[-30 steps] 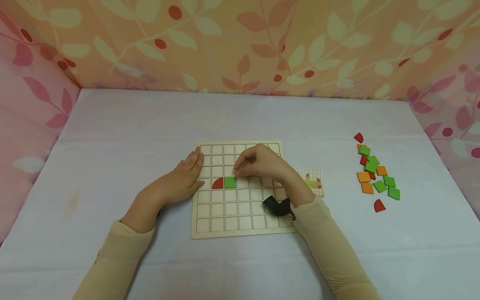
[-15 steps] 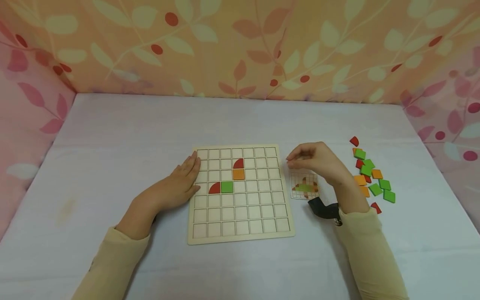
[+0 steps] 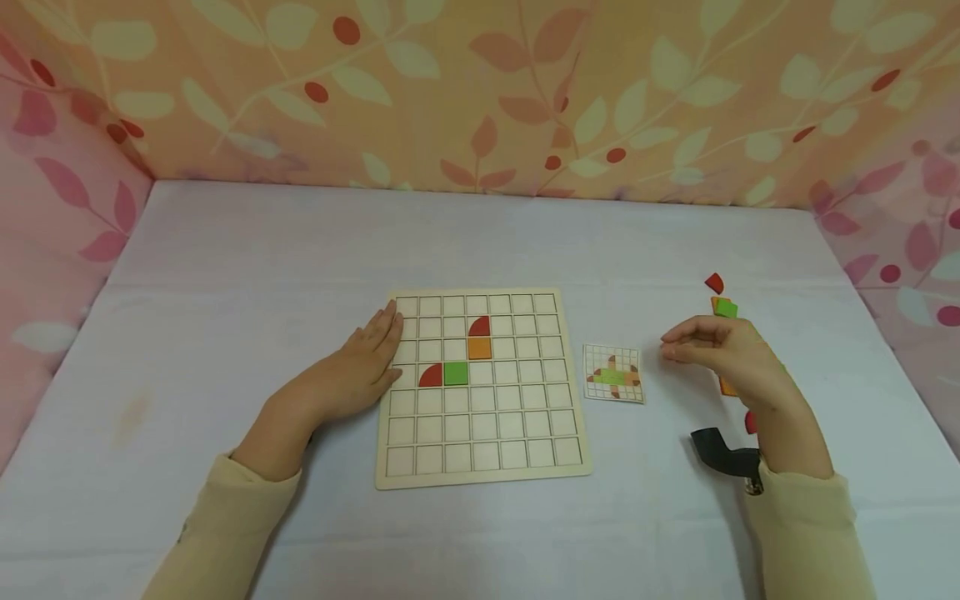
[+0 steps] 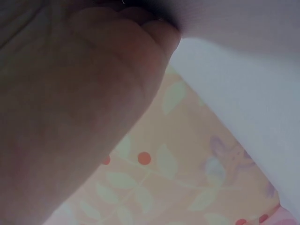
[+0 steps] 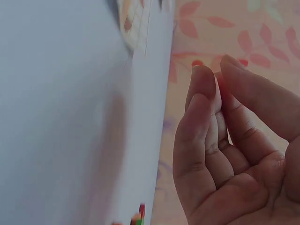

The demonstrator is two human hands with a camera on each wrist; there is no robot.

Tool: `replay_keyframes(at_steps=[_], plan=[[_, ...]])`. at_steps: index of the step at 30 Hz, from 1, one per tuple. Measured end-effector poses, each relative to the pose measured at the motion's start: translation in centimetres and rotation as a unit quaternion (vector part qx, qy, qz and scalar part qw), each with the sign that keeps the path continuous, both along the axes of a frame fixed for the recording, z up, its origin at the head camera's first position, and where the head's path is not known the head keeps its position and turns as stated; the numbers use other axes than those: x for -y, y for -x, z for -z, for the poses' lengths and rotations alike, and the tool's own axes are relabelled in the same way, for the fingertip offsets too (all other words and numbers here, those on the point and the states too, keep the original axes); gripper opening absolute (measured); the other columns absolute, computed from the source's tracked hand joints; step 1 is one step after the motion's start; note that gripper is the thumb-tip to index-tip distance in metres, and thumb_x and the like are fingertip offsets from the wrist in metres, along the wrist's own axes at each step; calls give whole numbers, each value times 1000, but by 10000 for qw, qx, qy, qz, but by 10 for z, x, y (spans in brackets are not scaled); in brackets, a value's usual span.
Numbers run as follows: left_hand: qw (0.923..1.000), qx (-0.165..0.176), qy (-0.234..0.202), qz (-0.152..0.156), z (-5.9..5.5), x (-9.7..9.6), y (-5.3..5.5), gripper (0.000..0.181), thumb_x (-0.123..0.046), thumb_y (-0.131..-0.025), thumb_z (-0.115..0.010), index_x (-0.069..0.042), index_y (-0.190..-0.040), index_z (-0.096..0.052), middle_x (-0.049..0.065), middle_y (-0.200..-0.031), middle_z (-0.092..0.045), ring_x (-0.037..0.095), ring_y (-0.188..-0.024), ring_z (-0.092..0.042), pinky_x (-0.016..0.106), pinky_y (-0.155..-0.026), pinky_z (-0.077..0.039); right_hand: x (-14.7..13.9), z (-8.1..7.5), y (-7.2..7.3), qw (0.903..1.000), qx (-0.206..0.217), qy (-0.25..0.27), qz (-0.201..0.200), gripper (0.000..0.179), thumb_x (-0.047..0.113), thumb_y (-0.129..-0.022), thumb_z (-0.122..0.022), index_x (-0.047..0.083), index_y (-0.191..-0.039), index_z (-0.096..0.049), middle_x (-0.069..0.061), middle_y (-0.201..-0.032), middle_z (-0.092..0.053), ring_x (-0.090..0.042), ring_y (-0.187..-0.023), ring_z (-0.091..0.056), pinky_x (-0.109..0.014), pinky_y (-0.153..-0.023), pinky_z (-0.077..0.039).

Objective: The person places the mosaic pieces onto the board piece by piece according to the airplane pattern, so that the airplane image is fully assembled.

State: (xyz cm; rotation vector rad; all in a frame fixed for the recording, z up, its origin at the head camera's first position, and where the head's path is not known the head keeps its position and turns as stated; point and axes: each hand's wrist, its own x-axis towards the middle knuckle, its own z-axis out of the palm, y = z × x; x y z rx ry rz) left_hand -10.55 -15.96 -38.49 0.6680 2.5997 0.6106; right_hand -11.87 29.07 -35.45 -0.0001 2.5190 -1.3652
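My left hand [image 3: 348, 367] lies with straight fingers along the left edge of a wooden grid board [image 3: 427, 429]. On the board, a red quarter-round tile [image 3: 431, 376] sits left of a green square tile [image 3: 456, 373]. Farther up the grid, an orange square tile [image 3: 479, 347] lies below another red quarter-round tile [image 3: 480, 326]. Right of the pattern card, my right hand [image 3: 727, 358] hovers with loosely bent fingers, overlapping the loose tiles. Its thumb stands apart from the fingers in the right wrist view, with nothing between them. The left wrist view shows mostly the left palm [image 4: 84, 93].
A small pattern card [image 3: 613, 374] lies between the board and my right hand. Loose tiles at the right, including a red quarter-round [image 3: 715, 283] and a green square [image 3: 725, 308], are partly hidden by that hand. Patterned cloth [image 3: 450, 92] walls the table's back.
My right hand has moved right, from over the board past the card to the loose tiles, uncovering the orange tile and upper red tile. My left hand stays at the board's edge.
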Motion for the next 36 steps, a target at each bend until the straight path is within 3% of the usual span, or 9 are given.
replay_keyframes(at_steps=[4,9,16,22,30,36], plan=[[10000,8,-1,-71,-2,1,-2,65,-16,-100,-42,10,-147,-5,21,-155,11,36,-142,5,55,-111,-8,-14,-1,-3,9996,1,-260,133,29,23,-87,-70,1,-105,-65,6,-89,-71,-3,-85,-65,-13,-76,-44],[9999,31,-64,-110,0,5,-3,65,-16,-100,-42,9,-147,-5,20,-155,12,36,-142,5,56,-111,-8,-26,-2,-2,9996,-171,-99,189,21,16,-88,-68,1,-103,-65,6,-86,-71,-7,-81,-66,-12,-74,-47],[9999,-22,-135,-78,1,7,-3,65,-16,-100,-42,10,-147,-6,22,-155,11,37,-142,4,57,-110,-8,-42,-3,-3,9981,-126,-401,449,22,24,-89,-67,7,-103,-67,11,-84,-71,-6,-80,-65,-14,-73,-45],[9998,-42,-163,-66,0,6,-4,64,-16,-100,-42,10,-147,-6,22,-155,11,37,-142,3,57,-110,-9,-56,1,-4,9977,-136,-269,603,21,22,-88,-68,5,-101,-68,6,-82,-72,-9,-77,-67,-13,-74,-41],[9999,-27,-126,-75,0,7,-4,64,-17,-100,-42,9,-147,-5,21,-155,12,36,-142,4,57,-111,-9,-78,6,-7,9953,-347,-47,905,8,13,-89,-67,12,-94,-73,12,-79,-69,-4,-74,-66,-11,-70,-46],[9999,25,-136,-79,-2,8,-4,64,-17,-100,-41,10,-147,-5,21,-155,11,36,-142,5,56,-111,-8,-96,6,-9,9941,-116,52,1075,11,13,-88,-67,12,-97,-74,17,-84,-68,-1,-74,-63,-10,-68,-48]])
